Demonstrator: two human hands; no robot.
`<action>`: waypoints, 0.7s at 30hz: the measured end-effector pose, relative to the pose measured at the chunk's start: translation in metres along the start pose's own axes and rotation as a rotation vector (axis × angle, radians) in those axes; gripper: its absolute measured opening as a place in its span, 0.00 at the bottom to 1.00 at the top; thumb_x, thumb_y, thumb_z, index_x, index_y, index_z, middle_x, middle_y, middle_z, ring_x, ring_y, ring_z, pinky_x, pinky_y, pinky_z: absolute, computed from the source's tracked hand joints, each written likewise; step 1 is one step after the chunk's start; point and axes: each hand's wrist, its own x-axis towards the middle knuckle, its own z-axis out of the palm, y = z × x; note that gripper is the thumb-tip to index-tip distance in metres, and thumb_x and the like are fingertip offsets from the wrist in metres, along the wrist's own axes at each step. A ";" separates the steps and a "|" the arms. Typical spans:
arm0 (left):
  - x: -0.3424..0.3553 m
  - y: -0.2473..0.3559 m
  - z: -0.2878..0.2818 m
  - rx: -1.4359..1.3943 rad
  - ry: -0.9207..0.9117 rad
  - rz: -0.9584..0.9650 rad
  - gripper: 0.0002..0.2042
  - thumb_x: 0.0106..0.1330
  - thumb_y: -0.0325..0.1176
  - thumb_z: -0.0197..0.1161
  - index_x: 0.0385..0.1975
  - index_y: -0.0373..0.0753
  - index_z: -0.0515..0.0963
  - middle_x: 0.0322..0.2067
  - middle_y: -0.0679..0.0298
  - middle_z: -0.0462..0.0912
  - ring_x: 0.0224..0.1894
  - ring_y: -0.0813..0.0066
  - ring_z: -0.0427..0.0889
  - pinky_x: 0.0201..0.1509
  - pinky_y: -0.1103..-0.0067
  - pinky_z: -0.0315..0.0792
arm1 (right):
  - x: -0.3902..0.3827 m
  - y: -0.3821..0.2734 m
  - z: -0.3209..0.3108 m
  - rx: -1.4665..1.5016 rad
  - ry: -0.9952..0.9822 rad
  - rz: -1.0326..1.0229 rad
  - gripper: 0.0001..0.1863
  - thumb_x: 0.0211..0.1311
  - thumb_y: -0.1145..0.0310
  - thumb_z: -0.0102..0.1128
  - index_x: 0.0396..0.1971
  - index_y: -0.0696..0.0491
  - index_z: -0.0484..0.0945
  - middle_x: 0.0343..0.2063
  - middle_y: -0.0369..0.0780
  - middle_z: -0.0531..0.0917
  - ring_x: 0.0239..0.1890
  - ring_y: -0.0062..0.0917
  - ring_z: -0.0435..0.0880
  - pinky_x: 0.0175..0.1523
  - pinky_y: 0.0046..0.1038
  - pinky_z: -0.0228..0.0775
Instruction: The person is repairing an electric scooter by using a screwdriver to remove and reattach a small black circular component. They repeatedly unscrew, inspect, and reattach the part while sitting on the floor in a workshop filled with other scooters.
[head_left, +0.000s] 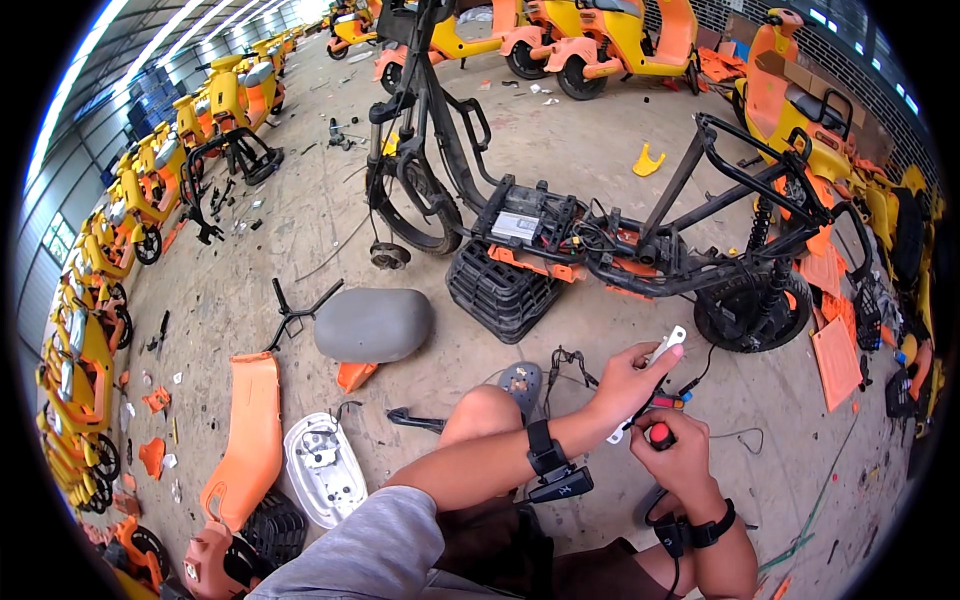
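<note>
My left hand is closed around a long narrow white part with rounded ends and a hole at the upper tip. Just below it, my right hand grips a tool with a red and black rounded handle end, which looks like a screwdriver. The tool's tip is hidden by my hands, so I cannot tell whether it touches the white part. A small connector with red and blue colours shows between the hands, close to a black cable.
A stripped scooter frame stands ahead, a black basket under its middle. On the floor to the left lie a grey seat, an orange panel and a white shell. Yellow scooters line the left side.
</note>
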 end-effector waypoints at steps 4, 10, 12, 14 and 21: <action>0.001 -0.001 0.001 -0.003 0.003 0.015 0.29 0.63 0.53 0.66 0.50 0.28 0.78 0.25 0.70 0.76 0.27 0.86 0.68 0.27 0.84 0.63 | 0.000 -0.001 0.000 -0.027 0.016 -0.025 0.07 0.42 0.77 0.68 0.25 0.56 0.80 0.22 0.40 0.84 0.24 0.32 0.85 0.32 0.27 0.76; -0.001 0.001 0.002 0.007 -0.009 -0.009 0.29 0.63 0.53 0.66 0.50 0.29 0.78 0.24 0.70 0.75 0.26 0.86 0.67 0.26 0.84 0.62 | 0.001 -0.001 0.001 -0.027 -0.005 -0.025 0.08 0.43 0.76 0.68 0.26 0.57 0.79 0.24 0.41 0.84 0.26 0.30 0.85 0.35 0.26 0.76; -0.002 0.004 0.002 0.015 -0.010 -0.022 0.29 0.62 0.53 0.66 0.50 0.29 0.78 0.25 0.71 0.74 0.26 0.86 0.66 0.27 0.84 0.62 | 0.001 -0.001 0.000 -0.016 -0.023 -0.024 0.08 0.43 0.76 0.68 0.26 0.57 0.80 0.24 0.41 0.84 0.27 0.31 0.85 0.35 0.27 0.76; -0.004 0.007 0.001 -0.004 -0.023 -0.057 0.27 0.64 0.51 0.65 0.50 0.31 0.78 0.25 0.73 0.71 0.27 0.87 0.64 0.29 0.85 0.60 | 0.001 -0.001 -0.002 0.008 -0.018 -0.054 0.08 0.43 0.75 0.68 0.25 0.56 0.79 0.24 0.40 0.83 0.24 0.31 0.83 0.32 0.27 0.75; -0.007 0.015 0.001 0.006 -0.022 -0.109 0.27 0.64 0.50 0.65 0.51 0.31 0.77 0.26 0.75 0.69 0.28 0.87 0.62 0.30 0.86 0.58 | 0.001 -0.003 -0.004 -0.023 0.000 -0.051 0.08 0.44 0.74 0.70 0.26 0.56 0.80 0.25 0.41 0.84 0.27 0.31 0.85 0.34 0.27 0.76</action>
